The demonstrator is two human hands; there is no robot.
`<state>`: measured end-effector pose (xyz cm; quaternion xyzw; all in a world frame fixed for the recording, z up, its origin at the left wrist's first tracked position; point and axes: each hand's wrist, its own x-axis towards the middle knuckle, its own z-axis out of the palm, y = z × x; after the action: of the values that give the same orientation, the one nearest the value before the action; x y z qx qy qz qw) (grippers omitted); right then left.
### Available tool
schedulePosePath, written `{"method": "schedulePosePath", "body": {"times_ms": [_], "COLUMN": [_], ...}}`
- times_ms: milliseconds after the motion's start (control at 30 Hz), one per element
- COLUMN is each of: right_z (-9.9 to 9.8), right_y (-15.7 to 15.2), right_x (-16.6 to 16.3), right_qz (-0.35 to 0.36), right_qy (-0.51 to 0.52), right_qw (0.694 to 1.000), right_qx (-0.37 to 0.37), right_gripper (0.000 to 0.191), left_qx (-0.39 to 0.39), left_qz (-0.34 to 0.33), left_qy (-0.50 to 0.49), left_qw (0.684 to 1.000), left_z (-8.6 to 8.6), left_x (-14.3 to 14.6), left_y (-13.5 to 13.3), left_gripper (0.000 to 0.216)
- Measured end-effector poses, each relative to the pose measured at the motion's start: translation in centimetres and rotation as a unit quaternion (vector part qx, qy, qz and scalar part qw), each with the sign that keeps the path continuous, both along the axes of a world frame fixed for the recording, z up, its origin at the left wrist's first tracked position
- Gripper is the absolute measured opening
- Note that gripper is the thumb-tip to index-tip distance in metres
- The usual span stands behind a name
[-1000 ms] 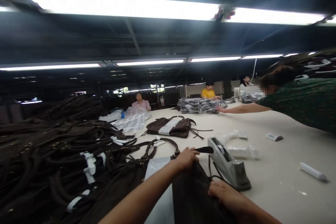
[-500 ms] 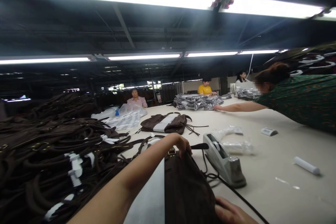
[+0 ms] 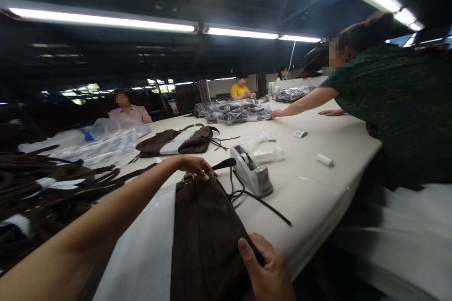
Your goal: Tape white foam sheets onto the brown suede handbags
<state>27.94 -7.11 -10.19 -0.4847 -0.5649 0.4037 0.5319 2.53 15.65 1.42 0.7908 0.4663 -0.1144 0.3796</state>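
Note:
A dark brown bag [image 3: 208, 230] with a white paper band [image 3: 148, 235] around it lies in front of me. My left hand [image 3: 198, 166] grips its far top corner, close to a brass-coloured buckle [image 3: 188, 178]. With the thumb on top and the fingers beneath, my right hand [image 3: 266, 265] is closed on the bag's near right edge. Just beyond the left hand stands a grey tape dispenser [image 3: 251, 171]. Thin dark cords [image 3: 261, 204] trail from the bag across the table.
Another banded brown bag [image 3: 176, 141] lies farther back. Piled brown bags [image 3: 52, 197] fill the left side. Plastic-wrapped bags [image 3: 229, 112] sit at the far side, where a co-worker's hand [image 3: 277, 114] touches them. A white roll [image 3: 325, 159] lies on the pale table [image 3: 303, 202].
My view has turned to the right, so the table and bags appear farther left. More of my right hand shows now. Both hands keep hold of the bag.

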Motion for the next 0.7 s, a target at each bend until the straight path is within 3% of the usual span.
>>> {"method": "schedulePosePath", "body": {"times_ms": [133,267,433,500,700], "right_z": [-0.4,-1.3,-1.7,-1.9,-5.3], "right_y": [-0.2,-0.4,-0.8,-0.8,-0.1], "right_x": [-1.6,-2.3,-2.3,-2.4,-2.1], "right_qz": [-0.116,-0.194,-0.202,-0.216,-0.209], "right_qy": [-0.069,-0.126,-0.145,-0.158,-0.277], "right_qw": [0.989,0.968,0.964,0.958,0.903], "right_qx": [0.054,0.093,0.097,0.104,0.253], "right_gripper": [0.044,0.043,0.034,0.043,0.045], "left_qx": [0.085,0.217,0.339,0.374,0.461], "left_qz": [-0.031,-0.066,-0.096,-0.099,-0.067], "left_qy": [0.068,0.146,0.182,0.186,0.207], "left_qw": [0.994,0.963,0.918,0.903,0.86], "left_z": [-1.8,-4.3,-6.3,-6.8,-7.6], "left_x": [1.5,3.7,4.5,4.4,5.1], "left_y": [1.5,1.3,-0.2,-0.6,-2.6], "left_gripper": [0.036,0.028,0.024,0.026,0.027]}}
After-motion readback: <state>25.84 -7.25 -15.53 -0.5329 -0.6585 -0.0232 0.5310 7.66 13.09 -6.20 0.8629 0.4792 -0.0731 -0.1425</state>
